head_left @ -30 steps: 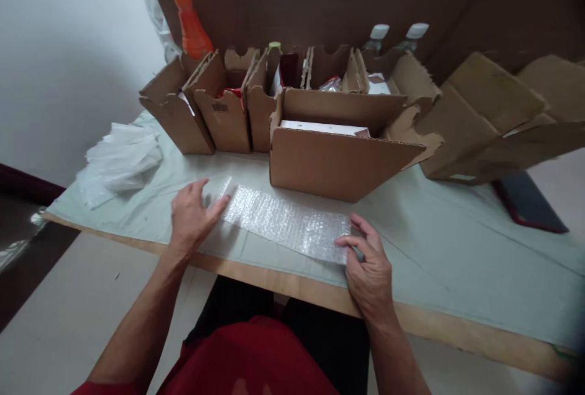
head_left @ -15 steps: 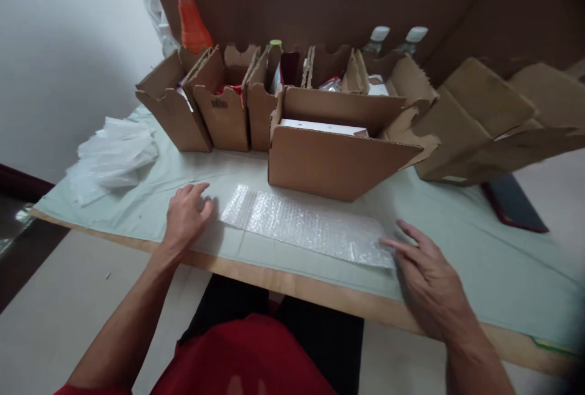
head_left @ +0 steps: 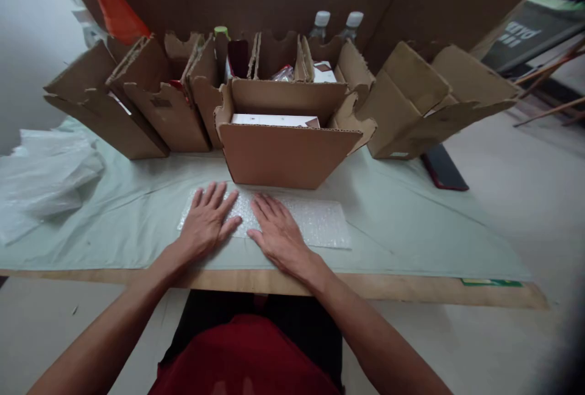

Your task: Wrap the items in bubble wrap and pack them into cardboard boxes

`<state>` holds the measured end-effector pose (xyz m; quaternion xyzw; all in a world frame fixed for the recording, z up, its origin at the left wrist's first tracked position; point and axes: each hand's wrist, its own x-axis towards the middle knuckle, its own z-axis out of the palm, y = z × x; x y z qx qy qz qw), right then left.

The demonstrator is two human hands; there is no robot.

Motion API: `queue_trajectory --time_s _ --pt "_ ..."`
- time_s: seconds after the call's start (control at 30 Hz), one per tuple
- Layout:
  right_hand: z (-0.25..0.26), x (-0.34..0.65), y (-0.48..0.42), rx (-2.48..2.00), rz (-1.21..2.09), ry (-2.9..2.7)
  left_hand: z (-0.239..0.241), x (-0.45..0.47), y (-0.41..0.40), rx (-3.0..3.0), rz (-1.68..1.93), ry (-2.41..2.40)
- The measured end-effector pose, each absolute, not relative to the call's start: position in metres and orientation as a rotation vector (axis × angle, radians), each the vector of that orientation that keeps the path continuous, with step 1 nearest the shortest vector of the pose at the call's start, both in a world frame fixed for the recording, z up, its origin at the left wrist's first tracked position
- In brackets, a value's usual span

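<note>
A long strip of clear bubble wrap (head_left: 322, 222) lies flat on the cloth-covered table, close to its front edge. My left hand (head_left: 206, 221) rests palm down on the strip's left part, fingers spread. Beside it, my right hand (head_left: 278, 230) lies flat over the middle of the strip, its fingers stretched out and close together. Neither hand grips anything. Just behind the strip stands a brown cardboard box (head_left: 287, 157) with a white box (head_left: 274, 120) inside it.
Several open cardboard boxes (head_left: 171, 111) stand in a row at the back. Clear plastic bags (head_left: 50, 175) are piled at the left. Another cardboard box (head_left: 402, 114) and a dark flat object (head_left: 444, 166) sit at the right. An orange bottle (head_left: 114, 5) rises behind.
Both hands have come onto the bubble wrap: my left moved right onto it, my right moved left from its right end to the middle. The view has turned to the right.
</note>
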<state>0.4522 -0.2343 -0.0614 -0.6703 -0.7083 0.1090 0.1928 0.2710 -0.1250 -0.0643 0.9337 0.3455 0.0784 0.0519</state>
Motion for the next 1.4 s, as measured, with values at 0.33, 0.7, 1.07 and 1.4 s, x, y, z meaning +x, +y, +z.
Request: queue_trajectory --time_s 0.33,0.7,1.07,1.4 --pt "-0.08 0.572 -0.354 -2.389 -0.064 -1.618 -0.07 0.228 -0.115 2.755 0.266 1.151" --pt "-0.056 0.459 -0.272 -1.967 0.24 -1.916 -0.065 0.256 -0.147 2.853 0.282 0.842" --pt "-0.062 0.605 -0.313 -2.214 -0.013 -1.469 -0.06 0.212 -0.112 2.564 0.753 1.37" --pt "-0.031 0.562 -0.305 -2.158 0.278 -1.397 -0.05 0.214 -0.115 2.328 0.66 1.43"
